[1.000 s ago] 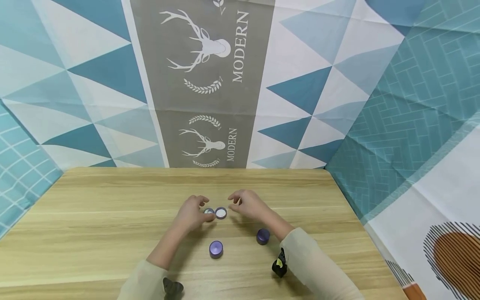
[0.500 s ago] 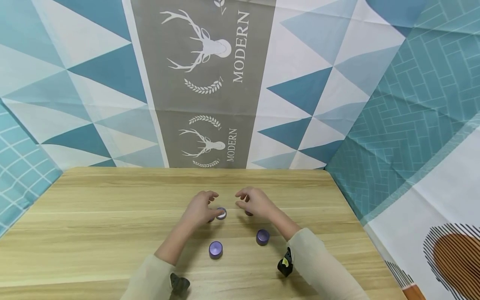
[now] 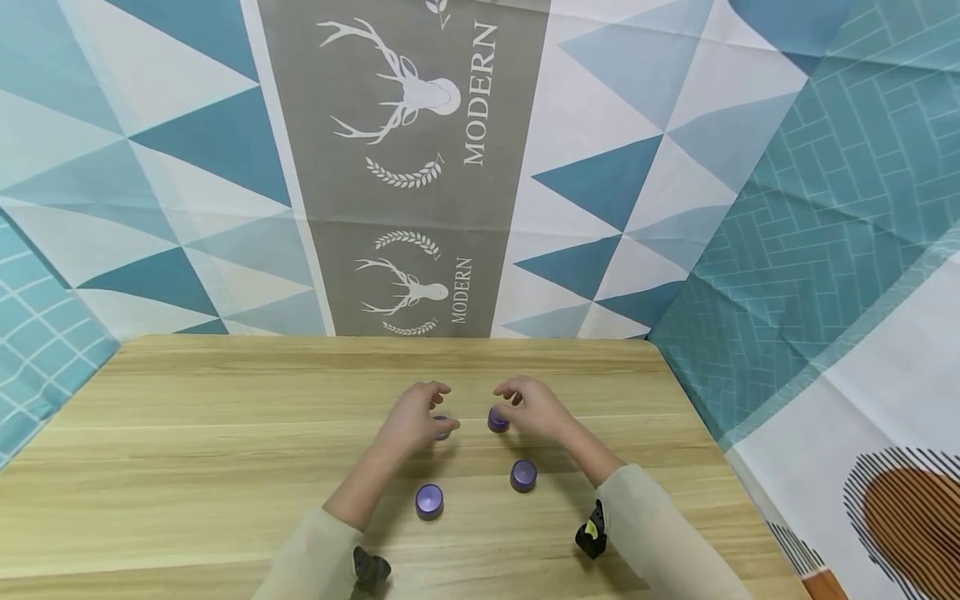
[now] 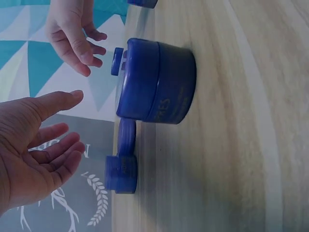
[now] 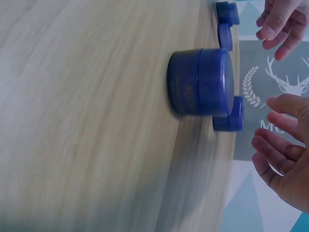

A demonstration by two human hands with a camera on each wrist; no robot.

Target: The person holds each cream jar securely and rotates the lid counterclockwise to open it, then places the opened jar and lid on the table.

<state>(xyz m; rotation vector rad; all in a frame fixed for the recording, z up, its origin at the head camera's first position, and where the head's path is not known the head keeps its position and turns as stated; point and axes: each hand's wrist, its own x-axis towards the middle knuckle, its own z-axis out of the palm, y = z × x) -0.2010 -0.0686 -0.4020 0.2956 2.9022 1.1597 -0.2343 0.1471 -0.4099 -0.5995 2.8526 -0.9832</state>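
Patterned cloth backdrop (image 3: 615, 125) with deer prints, light wood tabletop (image 3: 225, 400) in front of it. Left hand (image 3: 415, 419): thumb well apart from fingers, wide gap, nothing held. Right hand (image 3: 534, 410): same, fingers softly bent, nothing held; wrist views put both hands off the jars, in the air. Low purple piece (image 4: 127, 137) is under the left thumb, mostly covered in the head view. Two-tier purple piece (image 4: 126, 175) is next to it, blocked from above by the left hand; can't tell if they touch. Far right jar (image 3: 497, 422) stands upright just below the right thumb, partly overlapped by it. Near left jar (image 3: 429, 502) and near right jar (image 3: 523, 476) stand upright on the person's side of the fingers, faint lettering on their walls. Step in hand looks like positioning both hands over the far pieces. To do it well, my judgement: come straight down, thumb on the near side, fingertips behind; pinch the low piece by its rim, the jar by its wall; press lightly, smooth round sides may slip; keep the black wrist units (image 3: 592, 532) clear of the near jars.
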